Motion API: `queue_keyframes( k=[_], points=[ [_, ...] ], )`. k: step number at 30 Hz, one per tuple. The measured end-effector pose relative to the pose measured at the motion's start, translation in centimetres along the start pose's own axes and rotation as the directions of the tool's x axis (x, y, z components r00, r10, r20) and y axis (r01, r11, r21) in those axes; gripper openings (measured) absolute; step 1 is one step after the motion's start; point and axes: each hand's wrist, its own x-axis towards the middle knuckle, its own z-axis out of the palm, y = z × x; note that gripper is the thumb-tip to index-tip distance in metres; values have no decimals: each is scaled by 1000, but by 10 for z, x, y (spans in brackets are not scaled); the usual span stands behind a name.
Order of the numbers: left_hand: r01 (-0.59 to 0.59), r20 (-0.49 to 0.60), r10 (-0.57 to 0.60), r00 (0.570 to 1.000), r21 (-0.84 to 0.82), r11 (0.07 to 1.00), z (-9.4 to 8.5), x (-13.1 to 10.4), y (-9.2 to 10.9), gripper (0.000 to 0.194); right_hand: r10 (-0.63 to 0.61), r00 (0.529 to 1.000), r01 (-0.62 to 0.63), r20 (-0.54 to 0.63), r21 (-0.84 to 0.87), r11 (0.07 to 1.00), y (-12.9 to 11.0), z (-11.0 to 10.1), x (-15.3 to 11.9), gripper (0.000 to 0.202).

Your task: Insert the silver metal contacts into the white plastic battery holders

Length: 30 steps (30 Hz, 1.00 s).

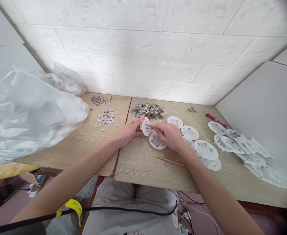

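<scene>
My left hand (133, 131) is closed on the edge of a round white slotted plastic disc (146, 126), which it holds up on edge above the table. Pinched between the fingers of my right hand (169, 134) is a thin metal piece (151, 126), too small to name, whose tip meets the disc's face. Under my right hand lies another white slotted disc (157, 140), flat on the wood. A heap of small metal clips (147, 111) sits just behind both hands. On the table in front of my right wrist rests a thin wooden stick (168, 160).
More white discs (206, 149) lie to the right, with an overlapping stack (253, 159) beyond. A red tube (216, 120) is near the right panel. Small metal parts (106, 117) are heaped left. A large plastic bag (33, 114) covers the left side. A black cable (123, 209) crosses my lap.
</scene>
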Motion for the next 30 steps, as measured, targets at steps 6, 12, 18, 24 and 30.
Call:
queue_keyframes(
  k=[6, 12, 18, 24, 30],
  points=[
    [-9, 31, 8, 999, 37, 999, 1, 0, -2, 43, -1, 1000, 2, 26, -71, 997, 1, 0, -1, 29],
    [-8, 28, 7, 1000, 60, 998, 0, 0, -3, 44, -14, 998, 19, 58, -88, 996, 1, 0, -2, 29],
    [-17, 49, 14, 999, 56, 998, 0, -1, -2, 43, -43, 998, 47, 53, -80, 996, 2, 1, -2, 29],
    [-7, 48, 6, 999, 26, 1000, -1, -1, -2, 41, -30, 997, 36, 66, -93, 995, 1, 2, -2, 29],
    [-2, 39, 3, 999, -30, 1000, 1, 1, 0, 37, -19, 1000, 20, 6, -76, 997, 0, -1, -1, 29]
  ],
)
